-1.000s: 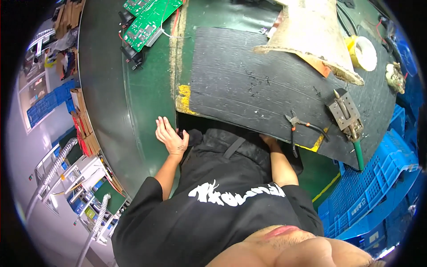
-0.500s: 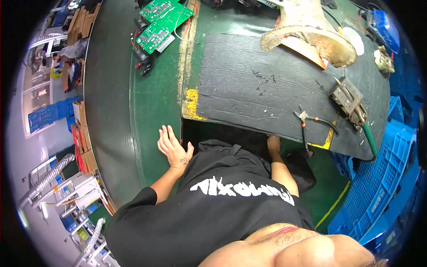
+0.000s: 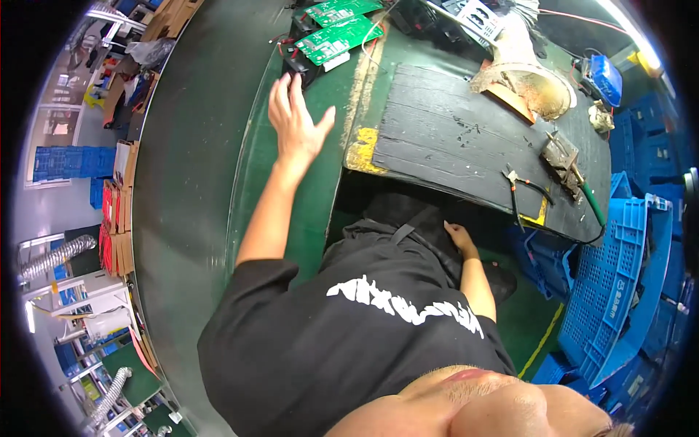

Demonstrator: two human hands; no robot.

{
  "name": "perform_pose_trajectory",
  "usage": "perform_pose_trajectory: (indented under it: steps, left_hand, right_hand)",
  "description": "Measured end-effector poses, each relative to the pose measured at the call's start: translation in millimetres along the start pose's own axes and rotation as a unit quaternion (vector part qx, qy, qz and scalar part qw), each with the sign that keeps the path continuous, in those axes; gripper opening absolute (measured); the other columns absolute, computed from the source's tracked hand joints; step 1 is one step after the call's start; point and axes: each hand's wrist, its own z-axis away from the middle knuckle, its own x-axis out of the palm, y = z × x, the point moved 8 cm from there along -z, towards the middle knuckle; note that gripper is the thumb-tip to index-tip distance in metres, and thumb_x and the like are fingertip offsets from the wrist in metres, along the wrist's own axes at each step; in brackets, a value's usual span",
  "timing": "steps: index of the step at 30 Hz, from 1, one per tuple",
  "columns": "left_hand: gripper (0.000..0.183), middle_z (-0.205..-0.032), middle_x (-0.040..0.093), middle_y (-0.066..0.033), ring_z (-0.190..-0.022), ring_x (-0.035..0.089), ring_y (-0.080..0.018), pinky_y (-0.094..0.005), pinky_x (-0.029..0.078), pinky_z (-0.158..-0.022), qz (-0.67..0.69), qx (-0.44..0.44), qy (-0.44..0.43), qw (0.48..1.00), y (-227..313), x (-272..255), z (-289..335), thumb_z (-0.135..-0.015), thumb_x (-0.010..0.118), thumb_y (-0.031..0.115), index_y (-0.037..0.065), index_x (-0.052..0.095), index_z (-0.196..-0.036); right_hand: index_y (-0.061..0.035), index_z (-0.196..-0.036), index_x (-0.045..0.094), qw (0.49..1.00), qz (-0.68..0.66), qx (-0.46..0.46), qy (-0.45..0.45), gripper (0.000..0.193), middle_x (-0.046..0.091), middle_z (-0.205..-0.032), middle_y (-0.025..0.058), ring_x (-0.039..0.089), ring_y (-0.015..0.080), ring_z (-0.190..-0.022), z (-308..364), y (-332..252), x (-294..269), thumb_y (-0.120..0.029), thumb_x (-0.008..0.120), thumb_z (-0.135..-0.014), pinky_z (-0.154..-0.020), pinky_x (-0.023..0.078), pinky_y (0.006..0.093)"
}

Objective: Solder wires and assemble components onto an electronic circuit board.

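Observation:
My left hand (image 3: 297, 130) reaches forward over the green work surface, its fingers spread and nothing in them. Just beyond its fingertips lie two green circuit boards (image 3: 341, 40) with black parts (image 3: 302, 67) and thin wires attached. Whether a fingertip touches the nearest black part cannot be made out. My right hand (image 3: 457, 236) is low by my dark trousers, below the near edge of the black mat-topped bench (image 3: 451, 124). Its fingers are too small and partly hidden to read. Cutting pliers (image 3: 514, 182) and a soldering iron with a green handle (image 3: 591, 200) rest at the bench's right side.
A stained, flared hood (image 3: 528, 80) stands at the back of the bench, near a blue device (image 3: 603, 80). Blue plastic crates (image 3: 604, 291) stand on the right. A long dark belt-like surface (image 3: 189, 182) runs along the left, with shelving beyond it.
My left hand has moved forward from beside my lap toward the circuit boards. My right hand has come back from the bench edge. The view has shifted and turned a little.

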Motion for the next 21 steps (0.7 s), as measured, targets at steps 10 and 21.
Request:
perform_pose_trajectory:
  steps: [10,21]
  left_hand:
    - [0.12,-0.151,0.045,-0.0219,-0.141,0.043,-0.0386,-0.0486,0.037,-0.115,-0.051,-0.022,-0.21,0.976,-103,111,-115,-0.066,0.083,0.065,0.003,0.033,-0.155]
    - [0.093,-0.132,0.062,-0.0204,-0.123,0.056,-0.0388,-0.048,0.044,-0.106,0.024,-0.008,-0.117,0.993,-97,99,-112,-0.065,0.088,0.043,0.011,0.052,-0.144]
  right_hand:
    - [-0.0025,-0.101,0.074,0.969,0.112,0.027,0.22,0.035,0.074,-0.096,0.0179,0.071,0.0322,-0.092,173,-6,-118,-0.035,0.073,-0.088,-0.083,0.054,0.0403]
    - [-0.002,-0.113,0.071,0.961,-0.015,0.099,0.259,0.032,0.073,-0.112,0.0154,0.069,0.026,-0.106,286,-67,-137,-0.024,0.072,-0.09,-0.095,0.052,0.0357]
